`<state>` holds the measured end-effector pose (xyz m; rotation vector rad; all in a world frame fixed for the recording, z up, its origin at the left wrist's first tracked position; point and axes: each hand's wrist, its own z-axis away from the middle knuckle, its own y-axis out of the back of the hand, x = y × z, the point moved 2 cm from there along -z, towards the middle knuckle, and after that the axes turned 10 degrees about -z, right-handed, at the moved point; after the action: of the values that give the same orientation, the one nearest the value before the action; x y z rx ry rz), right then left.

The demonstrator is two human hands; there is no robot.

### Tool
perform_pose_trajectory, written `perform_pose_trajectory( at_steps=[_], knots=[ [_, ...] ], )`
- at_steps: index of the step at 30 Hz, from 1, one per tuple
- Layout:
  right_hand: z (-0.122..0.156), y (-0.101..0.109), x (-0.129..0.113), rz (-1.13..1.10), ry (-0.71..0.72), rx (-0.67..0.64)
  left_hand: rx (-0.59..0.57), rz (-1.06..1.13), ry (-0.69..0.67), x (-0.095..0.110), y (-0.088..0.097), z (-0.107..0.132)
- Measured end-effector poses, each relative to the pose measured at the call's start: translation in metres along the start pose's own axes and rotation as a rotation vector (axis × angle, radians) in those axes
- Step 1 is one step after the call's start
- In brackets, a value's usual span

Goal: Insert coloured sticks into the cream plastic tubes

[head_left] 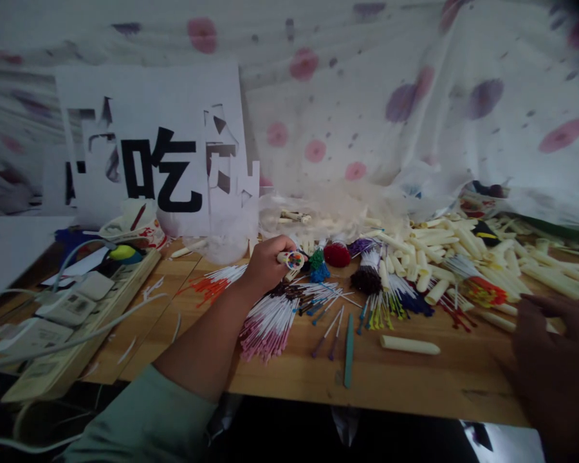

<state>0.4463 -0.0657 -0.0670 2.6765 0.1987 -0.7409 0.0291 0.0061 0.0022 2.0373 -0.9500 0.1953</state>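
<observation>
My left hand (269,262) is closed around a short cream tube (294,260); its round end faces me and shows many coloured dots. Just below the hand, a fan of white sticks with pink tips (267,328) lies on the wooden table, beside orange-tipped sticks (212,284). To the right of the hand are a blue-and-green tipped bundle (319,267) and a dark red round bundle (336,254). At the right edge my right hand (554,341) is dark and blurred, near loose cream tubes (499,321); its grip is unclear.
A teal flat stick (349,350) and a single cream tube (410,345) lie near the table's front edge (318,389). More tubes are heaped at right (444,238). A power strip (84,328) with plugs and cables fills the left. Behind stands a white sheet with black characters (164,90).
</observation>
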Motion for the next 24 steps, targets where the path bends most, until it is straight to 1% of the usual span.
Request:
perform_pose_trajectory(
  at_steps=[3, 7, 10, 12, 15, 21, 24],
  knots=[
    [0.0, 0.0, -0.003, -0.025, 0.114, 0.052, -0.014, -0.019, -0.007, 0.003, -0.001, 0.0],
    [-0.002, -0.003, 0.006, -0.033, 0.241, 0.099, -0.055, -0.046, -0.041, 0.007, -0.005, 0.002],
    [-0.003, -0.005, 0.011, -0.043, 0.288, 0.115, -0.091, -0.056, -0.064, 0.009, -0.009, 0.004],
    [-0.003, -0.004, 0.011, -0.041, 0.286, 0.114, -0.114, -0.046, -0.078, 0.01, -0.012, 0.005],
    [-0.001, -0.002, 0.005, -0.032, 0.241, 0.086, -0.124, -0.042, -0.097, 0.01, -0.013, 0.006],
    [0.0, -0.001, -0.001, -0.027, 0.163, 0.047, -0.067, -0.031, -0.126, 0.013, -0.011, 0.007],
    [0.0, -0.002, 0.002, -0.035, 0.184, 0.067, -0.047, -0.006, -0.13, 0.015, -0.01, 0.007]
  ],
)
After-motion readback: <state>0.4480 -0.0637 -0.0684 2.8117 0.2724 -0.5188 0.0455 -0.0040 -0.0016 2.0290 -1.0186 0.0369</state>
